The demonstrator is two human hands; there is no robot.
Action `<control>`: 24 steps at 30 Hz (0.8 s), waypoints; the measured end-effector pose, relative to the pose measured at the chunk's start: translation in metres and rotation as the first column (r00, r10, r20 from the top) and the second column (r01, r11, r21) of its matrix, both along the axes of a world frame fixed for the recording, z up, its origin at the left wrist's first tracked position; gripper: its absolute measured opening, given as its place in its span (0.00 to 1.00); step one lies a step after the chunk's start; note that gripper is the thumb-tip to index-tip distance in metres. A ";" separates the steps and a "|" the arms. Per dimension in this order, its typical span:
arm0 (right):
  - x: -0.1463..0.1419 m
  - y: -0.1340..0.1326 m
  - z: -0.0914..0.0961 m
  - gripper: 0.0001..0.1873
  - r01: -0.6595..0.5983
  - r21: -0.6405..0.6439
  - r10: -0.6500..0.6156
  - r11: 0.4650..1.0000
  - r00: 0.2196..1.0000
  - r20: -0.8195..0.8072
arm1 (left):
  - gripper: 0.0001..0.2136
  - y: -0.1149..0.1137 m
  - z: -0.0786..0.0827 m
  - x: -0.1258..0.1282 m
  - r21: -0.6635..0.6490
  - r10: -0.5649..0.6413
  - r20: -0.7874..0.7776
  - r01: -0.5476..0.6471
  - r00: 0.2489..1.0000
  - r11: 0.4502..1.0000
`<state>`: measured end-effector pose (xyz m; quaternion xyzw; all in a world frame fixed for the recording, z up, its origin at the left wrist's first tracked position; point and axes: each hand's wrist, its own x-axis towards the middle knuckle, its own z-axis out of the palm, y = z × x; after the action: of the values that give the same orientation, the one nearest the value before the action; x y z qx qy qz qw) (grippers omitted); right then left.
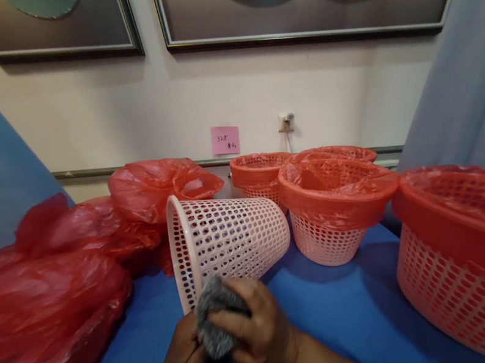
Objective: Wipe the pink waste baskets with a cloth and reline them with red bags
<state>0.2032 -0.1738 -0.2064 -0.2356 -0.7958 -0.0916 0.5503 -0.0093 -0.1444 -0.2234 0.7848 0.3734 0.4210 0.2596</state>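
Lying on its side on the blue-covered table [311, 298], the pale pink mesh basket [237, 236] points its open mouth left and slightly toward the wearer. Left hand [186, 349] closed at the near, lower part of the rim; fingertips hidden by cloth and basket. Right hand [266, 331] curled, fingers pinching a bunched gray cloth [215, 329] against that same stretch of rim, just beside the left. Left of basket: heaped red plastic bags [36, 302]. Right and behind: upright mesh baskets [334, 206] with red liners folded over their rims. Pink note [225, 140] on the wall.
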 end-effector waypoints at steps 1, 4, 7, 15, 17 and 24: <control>0.003 0.006 -0.002 0.35 0.064 -0.062 -0.069 0.996 0.995 -0.073 | 0.20 0.000 0.001 0.001 0.004 0.009 -0.008 -0.009 1.000 1.000; 0.025 0.040 -0.014 0.34 0.256 -0.364 -0.380 0.895 0.866 -0.325 | 0.19 -0.001 0.006 0.004 0.026 0.038 -0.054 -0.036 0.998 0.999; 0.048 0.074 -0.025 0.29 0.233 -0.591 -0.566 0.772 0.675 -0.474 | 0.19 0.000 0.008 0.005 0.037 0.035 -0.104 -0.031 0.994 0.999; 0.017 0.026 -0.009 0.40 0.132 -0.213 -0.181 0.968 0.956 -0.232 | 0.17 0.008 -0.001 0.007 0.028 -0.001 -0.160 0.006 0.987 1.000; 0.006 0.010 -0.005 0.43 0.013 -0.058 -0.020 0.998 0.992 -0.121 | 0.16 0.009 -0.001 0.010 -0.012 0.016 -0.150 -0.018 0.989 1.000; 0.009 0.012 -0.006 0.42 -0.061 -0.071 0.051 0.996 0.989 -0.139 | 0.24 -0.011 0.027 0.031 -0.200 -0.029 -0.060 0.016 0.998 0.980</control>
<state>0.2122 -0.1617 -0.2120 -0.2393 -0.7652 -0.0297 0.5969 0.0215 -0.1551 -0.1962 0.7718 0.4129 0.3536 0.3300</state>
